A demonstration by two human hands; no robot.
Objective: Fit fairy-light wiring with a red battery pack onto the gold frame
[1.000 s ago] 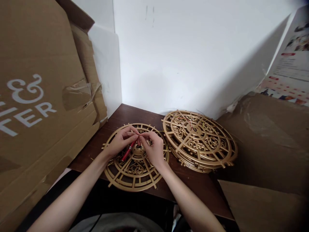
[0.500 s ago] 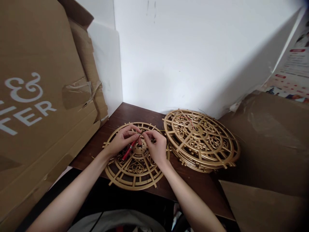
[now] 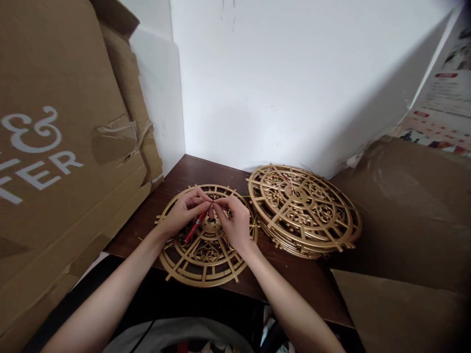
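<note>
A white wall (image 3: 257, 88) stands at 12 o'clock, shadowed toward 2 o'clock. The dark brown counter (image 3: 176, 179) occupies 6 o'clock; a cardboard box (image 3: 55, 73) stands at 9 o'clock.

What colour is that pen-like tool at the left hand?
The pen-like tool is mostly red; it shows in the head view, just below the fingers of the left hand.

A cardboard box (image 3: 62, 215) with white lettering and a taped, creased edge stands at left. A white wall (image 3: 257, 88) rises behind a dark tabletop (image 3: 209, 172). At right, a carton (image 3: 397, 211) sits below what may be a printed poster (image 3: 437, 103), its text unreadable.
</note>
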